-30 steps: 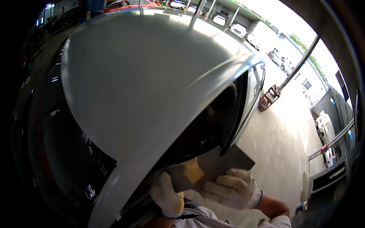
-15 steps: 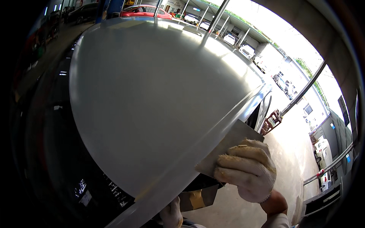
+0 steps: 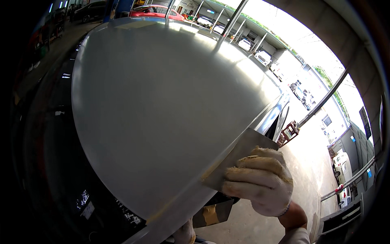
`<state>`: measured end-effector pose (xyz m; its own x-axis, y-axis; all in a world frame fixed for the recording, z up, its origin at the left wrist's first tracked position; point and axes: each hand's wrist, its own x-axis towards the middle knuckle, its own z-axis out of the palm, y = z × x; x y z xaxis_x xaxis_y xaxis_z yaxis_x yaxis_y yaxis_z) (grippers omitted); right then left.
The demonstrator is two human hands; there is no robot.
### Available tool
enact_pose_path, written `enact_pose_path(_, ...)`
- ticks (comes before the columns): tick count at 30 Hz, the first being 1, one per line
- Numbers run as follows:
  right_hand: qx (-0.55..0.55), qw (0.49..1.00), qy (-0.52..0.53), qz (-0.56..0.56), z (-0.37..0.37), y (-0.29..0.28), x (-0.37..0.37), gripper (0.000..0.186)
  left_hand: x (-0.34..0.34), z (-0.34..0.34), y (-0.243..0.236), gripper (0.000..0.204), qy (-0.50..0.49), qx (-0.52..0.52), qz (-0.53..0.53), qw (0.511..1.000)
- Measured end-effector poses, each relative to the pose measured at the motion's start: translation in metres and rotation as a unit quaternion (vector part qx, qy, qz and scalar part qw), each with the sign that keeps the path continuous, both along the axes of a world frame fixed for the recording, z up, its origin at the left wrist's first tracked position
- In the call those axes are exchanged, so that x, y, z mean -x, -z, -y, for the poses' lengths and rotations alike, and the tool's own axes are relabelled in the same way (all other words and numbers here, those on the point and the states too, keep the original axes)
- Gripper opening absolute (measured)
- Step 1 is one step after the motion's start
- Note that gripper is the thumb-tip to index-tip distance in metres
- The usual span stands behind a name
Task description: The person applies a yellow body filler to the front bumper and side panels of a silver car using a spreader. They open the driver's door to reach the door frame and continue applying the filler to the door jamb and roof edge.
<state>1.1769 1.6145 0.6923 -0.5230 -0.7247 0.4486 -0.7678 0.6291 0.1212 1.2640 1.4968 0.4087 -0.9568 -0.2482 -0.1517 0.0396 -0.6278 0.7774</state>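
My right hand point(image 3: 262, 179) wears a soiled white knit glove, its fingers closed on a flat dark spreader point(image 3: 243, 146). The spreader's edge lies against the rail of the grey car roof point(image 3: 170, 101), where a thin yellowish streak point(image 3: 158, 212) runs along the edge. Low in the view, my left hand point(image 3: 185, 232), also gloved and partly hidden by the roof pillar, holds a dark plate point(image 3: 223, 213) with a yellow patch of paste point(image 3: 211, 215) on it.
Dark glass point(image 3: 53, 134) borders the roof on the left. To the right are pale concrete floor point(image 3: 296, 171), a reddish trolley point(image 3: 288, 133), metal posts point(image 3: 325, 97) and a white vehicle point(image 3: 341, 166). A red car point(image 3: 156, 13) and several parked cars stand beyond the roof.
My right hand has risen with the spreader from the plate onto the roof edge, then shifted slightly left. My left hand and plate have dropped lower, partly behind the pillar.
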Motion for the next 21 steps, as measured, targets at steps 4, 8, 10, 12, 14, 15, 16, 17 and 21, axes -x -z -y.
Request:
enact_pose_path(4, 0.007, 1.000, 0.006, 0.000, -0.002, 0.003, 0.001, 0.037, 0.001, 0.000, -0.003, 0.040, 0.008, 0.006, -0.004, 1.000)
enact_pose_path(8, 0.008, 1.000, -0.001, 0.004, -0.001, 0.005, 0.000, 0.037, 0.004, 0.000, -0.012, 0.033, -0.029, -0.005, 0.004, 1.000)
enact_pose_path(10, 0.007, 1.000, 0.001, 0.004, -0.002, 0.001, -0.001, 0.036, -0.001, -0.005, 0.001, 0.029, -0.028, -0.010, 0.016, 0.999)
enact_pose_path(12, 0.008, 1.000, -0.007, -0.002, 0.000, 0.001, 0.004, 0.036, -0.010, -0.011, 0.035, 0.031, -0.006, 0.003, 0.027, 1.000)
enact_pose_path(14, 0.013, 1.000, -0.014, -0.003, 0.001, 0.004, 0.007, 0.036, -0.013, -0.010, 0.048, 0.032, 0.006, 0.029, 0.033, 0.999)
enact_pose_path(15, 0.013, 1.000, -0.014, 0.000, 0.002, 0.005, 0.005, 0.036, -0.014, -0.009, 0.049, 0.032, 0.011, 0.040, 0.037, 0.998)
enact_pose_path(16, 0.013, 1.000, -0.013, 0.003, 0.002, 0.005, 0.004, 0.036, -0.015, -0.009, 0.049, 0.033, 0.017, 0.051, 0.040, 0.998)
enact_pose_path(17, 0.013, 1.000, -0.014, 0.003, 0.003, 0.004, 0.003, 0.036, -0.016, -0.009, 0.049, 0.034, 0.022, 0.061, 0.044, 0.997)
enact_pose_path(21, 0.019, 1.000, -0.012, -0.014, 0.002, 0.001, -0.001, 0.035, -0.013, -0.002, 0.033, 0.034, 0.033, 0.161, 0.034, 0.986)
